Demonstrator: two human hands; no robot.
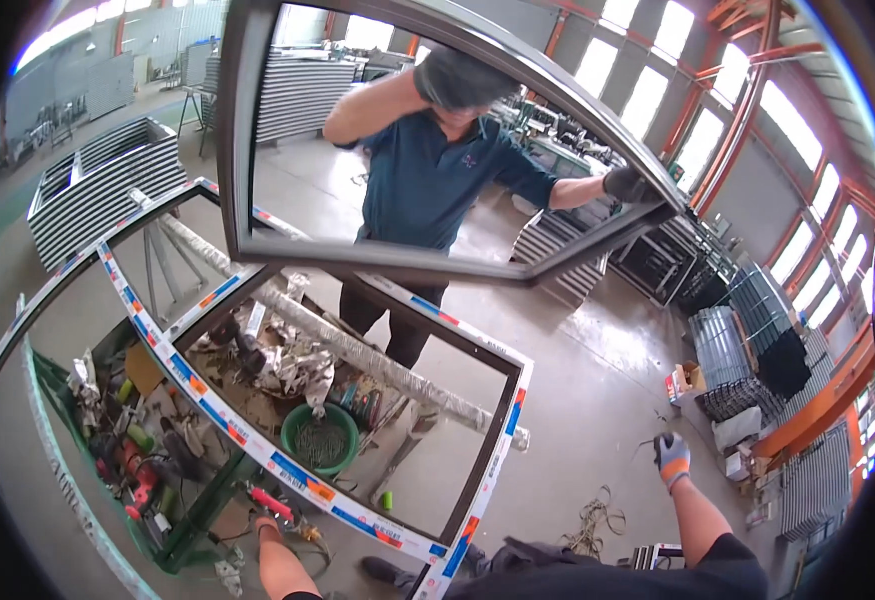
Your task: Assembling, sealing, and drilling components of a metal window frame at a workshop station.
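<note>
Large white window frame (257,450) with taped edges lies flat across trestles, low left | dark grey frame (387,262) held upright by a co-worker opposite | right hand (671,458) gloved, raised free, grip loosely curled, empty | left hand (269,522) under white frame's near edge, grip cannot be told

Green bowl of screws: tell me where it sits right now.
In the head view, the green bowl of screws sits low and left of centre, seen through the taped window frame, just right of the cluttered tool tray and above the person's left hand.
</note>
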